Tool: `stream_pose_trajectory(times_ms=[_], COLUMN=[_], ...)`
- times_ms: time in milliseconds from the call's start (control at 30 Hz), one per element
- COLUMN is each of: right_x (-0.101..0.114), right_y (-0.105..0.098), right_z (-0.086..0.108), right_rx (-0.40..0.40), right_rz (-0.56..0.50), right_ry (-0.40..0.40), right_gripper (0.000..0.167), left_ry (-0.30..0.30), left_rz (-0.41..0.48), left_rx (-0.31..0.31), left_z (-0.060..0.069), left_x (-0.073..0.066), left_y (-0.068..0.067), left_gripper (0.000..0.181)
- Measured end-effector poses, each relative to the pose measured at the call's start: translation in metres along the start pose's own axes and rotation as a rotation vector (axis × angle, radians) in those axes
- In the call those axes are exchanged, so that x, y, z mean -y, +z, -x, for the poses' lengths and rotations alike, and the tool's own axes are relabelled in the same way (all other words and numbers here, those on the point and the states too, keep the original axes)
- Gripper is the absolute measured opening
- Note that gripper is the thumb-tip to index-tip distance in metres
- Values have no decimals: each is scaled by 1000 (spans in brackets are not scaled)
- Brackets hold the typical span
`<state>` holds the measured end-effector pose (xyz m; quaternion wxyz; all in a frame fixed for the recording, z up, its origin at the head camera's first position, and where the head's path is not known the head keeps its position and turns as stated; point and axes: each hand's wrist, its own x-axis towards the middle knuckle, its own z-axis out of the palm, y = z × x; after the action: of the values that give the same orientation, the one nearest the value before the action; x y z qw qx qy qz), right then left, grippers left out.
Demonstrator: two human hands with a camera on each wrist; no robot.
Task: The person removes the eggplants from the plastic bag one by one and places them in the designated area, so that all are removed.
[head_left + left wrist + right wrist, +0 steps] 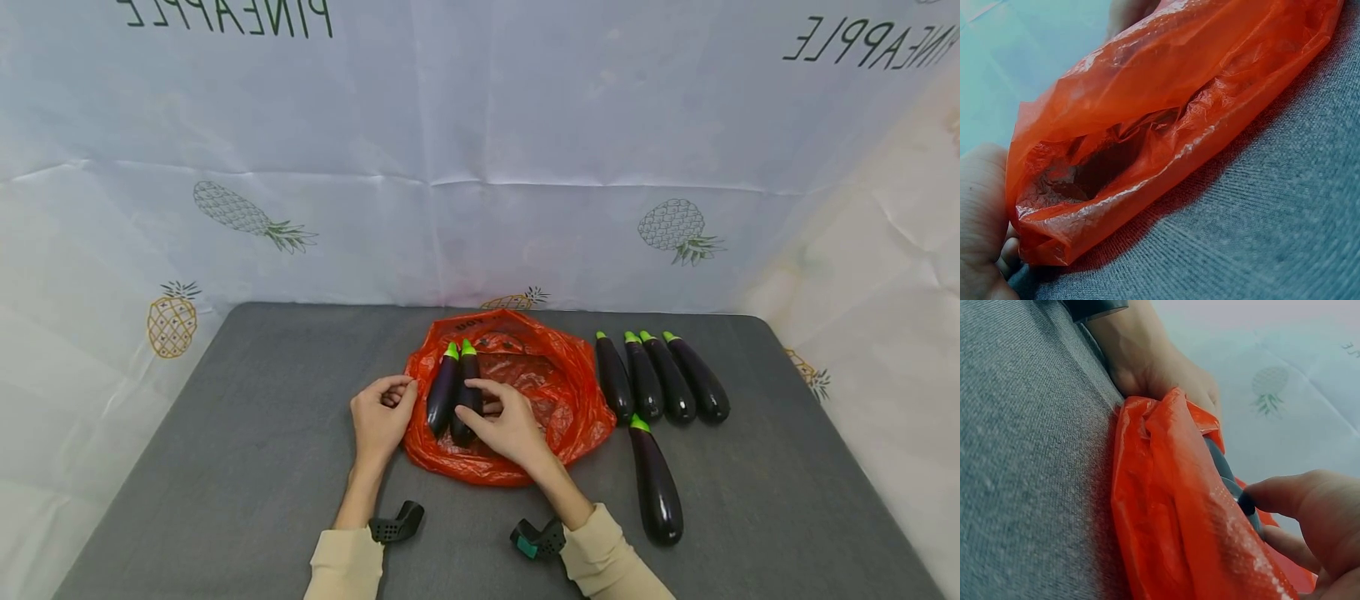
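Fingers of the left hand [381, 421] pinch the edge of a plastic bag [588, 429]; those of the right hand [512, 423] curl round an eggplant [466, 397]. On the gray table [270, 467], the crumpled red bag gapes wide, holding this eggplant and a second eggplant [442, 396] side by side within its left part. Both look glossy, purplish-black and elongated, topped with bright green caps [468, 347].

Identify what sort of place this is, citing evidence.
Probably a makeshift filming corner: a pineapple-print cloth hangs behind a grey table, and black wrist devices are being worn.
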<state>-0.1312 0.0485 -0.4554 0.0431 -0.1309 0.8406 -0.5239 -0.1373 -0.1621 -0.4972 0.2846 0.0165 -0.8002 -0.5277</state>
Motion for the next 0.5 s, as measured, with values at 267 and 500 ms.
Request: stream_pose_trajectory(times_ms=[267, 500], right_x=[1, 0], right_y=[-3, -4], right_z=[0, 0], right_rx=[-1, 4], right_rz=[-24, -26], right_ry=[27, 28], right_gripper=[41, 42], left_ry=[-1, 17], left_rz=[10, -2], left_rx=[-1, -10], left_z=[0, 1], left_x=[0, 1], left_y=[0, 0], left_gripper=[6, 6])
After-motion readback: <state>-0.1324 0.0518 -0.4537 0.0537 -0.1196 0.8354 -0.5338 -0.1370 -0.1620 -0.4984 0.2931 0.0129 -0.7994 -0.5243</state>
